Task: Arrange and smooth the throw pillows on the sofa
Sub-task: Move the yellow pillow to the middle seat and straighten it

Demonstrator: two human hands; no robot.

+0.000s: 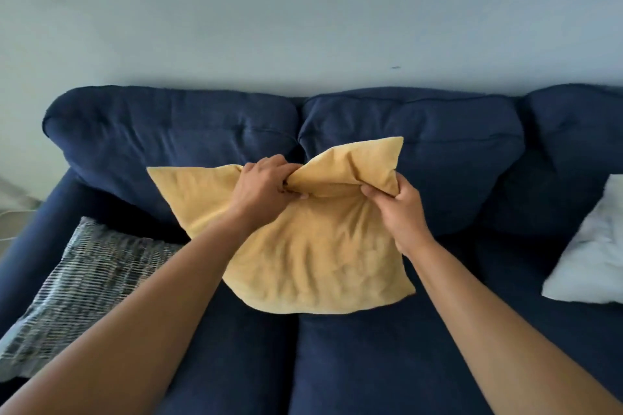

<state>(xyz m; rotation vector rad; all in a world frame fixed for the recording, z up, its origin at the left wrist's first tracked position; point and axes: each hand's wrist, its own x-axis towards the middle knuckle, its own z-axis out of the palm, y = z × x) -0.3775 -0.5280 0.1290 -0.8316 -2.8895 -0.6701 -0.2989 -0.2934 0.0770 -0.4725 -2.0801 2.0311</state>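
A yellow throw pillow [303, 256] stands against the back cushions in the middle of the navy sofa [387, 367], its top edge bunched and creased. My left hand [266, 185] pinches the middle of that top edge. My right hand [401, 212] grips the top right corner, which is folded up. A grey-and-white striped pillow [84, 283] lies tilted at the left end of the seat. A white pillow [593, 256] lies on the seat at the right edge, partly cut off by the frame.
Three navy back cushions [175, 138] run along a pale wall [303, 10]. The sofa's left armrest [30, 239] sits beside the striped pillow. Bare seat shows in front of the yellow pillow.
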